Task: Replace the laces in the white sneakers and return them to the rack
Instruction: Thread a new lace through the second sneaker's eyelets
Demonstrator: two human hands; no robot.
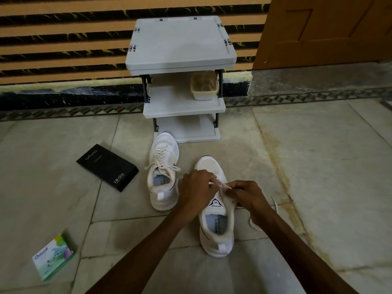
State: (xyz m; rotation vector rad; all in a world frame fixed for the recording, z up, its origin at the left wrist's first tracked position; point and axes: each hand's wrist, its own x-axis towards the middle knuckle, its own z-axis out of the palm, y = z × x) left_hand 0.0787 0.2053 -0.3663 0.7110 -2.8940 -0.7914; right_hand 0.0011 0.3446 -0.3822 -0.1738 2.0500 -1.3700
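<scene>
Head view: both hands worked a lace at the near sneaker's eyelets.
Left hand (196, 185) and right hand (246, 195) each pinched the lace (221, 184) over the near sneaker (216, 219) on the floor; the laced sneaker (163, 170) stood left, before the rack (180, 60). Advised: keep the lace flat, ends even.

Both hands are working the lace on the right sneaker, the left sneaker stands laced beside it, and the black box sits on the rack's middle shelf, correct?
Not quite: the head view shows the black box lying on the floor left of the sneakers, not on the rack.
</scene>
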